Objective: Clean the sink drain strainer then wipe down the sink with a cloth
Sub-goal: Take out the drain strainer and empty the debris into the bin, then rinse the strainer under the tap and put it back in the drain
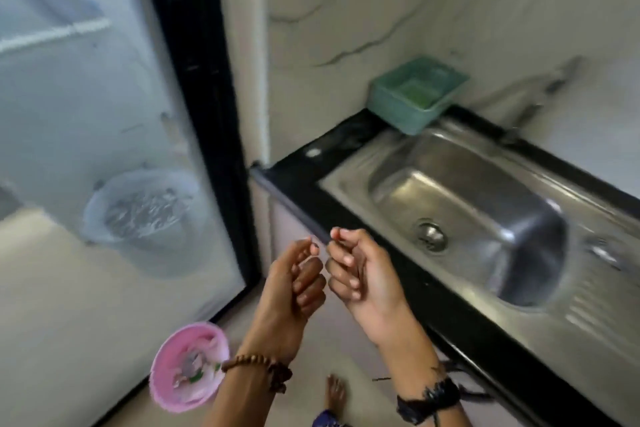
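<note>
The steel sink is set in a black counter on the right. Its round metal drain strainer sits in the drain hole at the basin's bottom. My left hand and my right hand are raised side by side in front of the counter's near-left edge, over the floor. Both have their fingers curled toward the palm, and I see nothing held in either. No cloth is in view.
A green plastic basket sits at the sink's far-left corner, and a blurred faucet comes off the marble wall. A pink bin with scraps stands on the floor below my left wrist. Behind the glass door is a pale bucket.
</note>
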